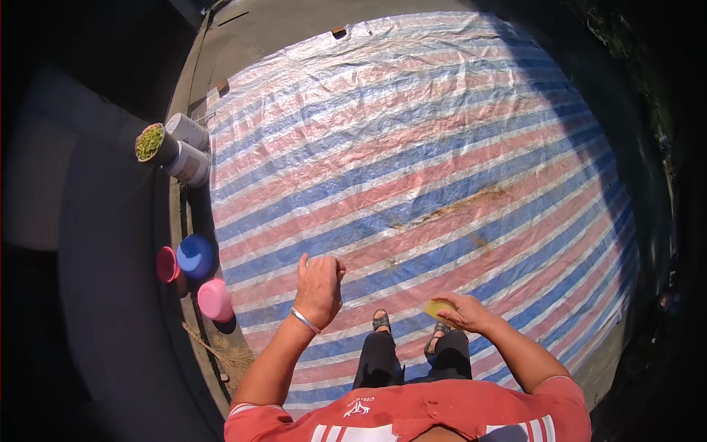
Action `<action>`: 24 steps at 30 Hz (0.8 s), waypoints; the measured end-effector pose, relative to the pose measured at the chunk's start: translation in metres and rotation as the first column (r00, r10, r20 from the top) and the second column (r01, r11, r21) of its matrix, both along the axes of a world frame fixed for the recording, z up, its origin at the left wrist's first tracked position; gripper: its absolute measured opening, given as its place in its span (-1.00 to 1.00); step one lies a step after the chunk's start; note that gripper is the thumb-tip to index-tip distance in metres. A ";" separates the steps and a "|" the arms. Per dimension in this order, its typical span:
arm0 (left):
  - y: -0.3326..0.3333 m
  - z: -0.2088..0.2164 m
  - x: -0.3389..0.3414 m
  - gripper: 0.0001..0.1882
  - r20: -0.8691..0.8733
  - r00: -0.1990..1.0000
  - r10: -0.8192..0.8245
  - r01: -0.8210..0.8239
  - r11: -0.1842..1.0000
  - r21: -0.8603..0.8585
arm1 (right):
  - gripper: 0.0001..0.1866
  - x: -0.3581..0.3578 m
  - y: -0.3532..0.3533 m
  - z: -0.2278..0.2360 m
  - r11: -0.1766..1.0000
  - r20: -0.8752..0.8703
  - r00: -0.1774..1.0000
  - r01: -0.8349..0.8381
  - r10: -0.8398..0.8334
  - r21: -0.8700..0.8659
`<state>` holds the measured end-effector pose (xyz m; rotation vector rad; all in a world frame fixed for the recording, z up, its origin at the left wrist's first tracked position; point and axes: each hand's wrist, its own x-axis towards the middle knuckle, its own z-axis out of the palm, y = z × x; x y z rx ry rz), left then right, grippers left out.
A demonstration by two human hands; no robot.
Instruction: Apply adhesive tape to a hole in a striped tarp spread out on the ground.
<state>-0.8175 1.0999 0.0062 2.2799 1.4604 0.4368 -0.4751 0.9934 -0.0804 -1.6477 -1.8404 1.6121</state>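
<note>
My right hand (pixel 464 313) grips a small, smooth yellow-green piece (pixel 440 307) between thumb and fingers, above my right foot. Its exact kind I cannot make out. My left hand (pixel 320 283), with a silver bangle at the wrist, is raised to the left, back of the hand up. Most of its fingers curl under, and one sticks out at the left side. Anything inside its grip is hidden. Below both hands spreads a large plastic sheet (pixel 353 184) striped red, white and blue, and I stand on it in dark sandals.
Along the sheet's left edge are a pink basin (pixel 214 300), a blue basin (pixel 194 256) and a red basin (pixel 168 264). Farther off stand white buckets (pixel 189 163) and a container of green pieces (pixel 151 142). Brick pieces (pixel 339 32) weigh down the far edge. A straw broom (pixel 234 356) lies lower left.
</note>
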 end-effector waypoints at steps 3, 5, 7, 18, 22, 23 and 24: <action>0.018 0.061 -0.014 -0.86 0.021 1.000 0.007 -0.009 0.997 0.082 | -0.56 -0.013 0.035 0.060 0.993 0.080 0.996 -0.039 0.030 0.111; 0.039 0.080 -0.019 -0.87 0.081 0.996 -0.027 0.015 0.990 0.139 | -0.57 -0.012 0.051 0.073 0.982 0.044 0.999 -0.008 0.000 0.187; 0.073 0.091 -0.022 -0.87 0.088 0.996 -0.009 -0.010 0.978 0.206 | -0.60 -0.012 0.075 0.095 0.981 -0.009 1.000 0.008 -0.006 0.194; 0.285 0.210 0.015 -0.91 0.212 0.974 -0.077 -0.075 0.774 0.629 | -0.78 0.055 0.327 0.236 0.724 0.007 1.000 -0.016 0.015 0.689; 0.293 0.296 0.005 -0.85 0.224 0.973 0.048 -0.220 0.471 0.854 | -0.69 0.060 0.425 0.359 0.421 0.119 0.988 -0.150 0.099 0.895; 0.294 0.318 -0.006 -0.77 0.144 0.971 0.192 -0.211 0.398 0.893 | -0.72 0.045 0.446 0.396 0.401 0.180 0.982 -0.185 0.051 0.897; 0.300 0.332 0.000 -0.77 0.149 0.976 0.161 -0.208 0.460 0.863 | -0.73 0.043 0.477 0.415 0.426 0.247 0.968 -0.204 -0.048 0.881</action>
